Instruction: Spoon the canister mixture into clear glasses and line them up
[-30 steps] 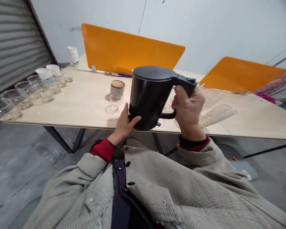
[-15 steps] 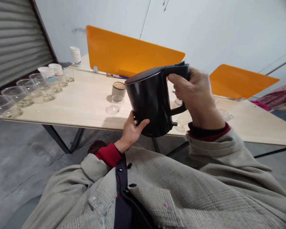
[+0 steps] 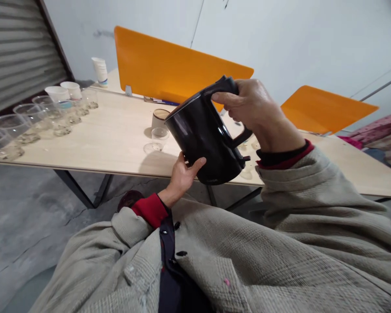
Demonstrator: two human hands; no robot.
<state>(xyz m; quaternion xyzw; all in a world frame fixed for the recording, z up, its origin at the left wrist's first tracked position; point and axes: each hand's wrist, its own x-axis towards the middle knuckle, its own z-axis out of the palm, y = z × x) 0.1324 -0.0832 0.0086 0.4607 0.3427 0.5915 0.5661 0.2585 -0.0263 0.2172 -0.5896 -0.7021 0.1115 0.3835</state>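
A black electric kettle [image 3: 205, 139] is held up over the table's near edge, tilted to the left with its lid side toward the cups. My right hand [image 3: 252, 106] is wrapped round its handle, thumb along the top. Against the lower left of the kettle's body rests my left hand [image 3: 182, 176], thumb in front and the other fingers partly hidden behind it. Just left of the kettle a small clear plastic cup [image 3: 159, 140] stands on the table, in front of a beige canister [image 3: 159, 118] with a brown-rimmed top.
Several clear plastic cups [image 3: 29, 126] and two white paper cups [image 3: 57, 93] line the left side of the wooden table [image 3: 117, 143]. A stack of paper cups [image 3: 100, 71] stands at the back left. Orange dividers [image 3: 176, 65] rise along the back. Pink fabric [image 3: 387, 130] lies far right.
The kettle has tipped further to the left, its base swinging right. My right hand has moved slightly up and left with the handle; my left hand stays at the body.
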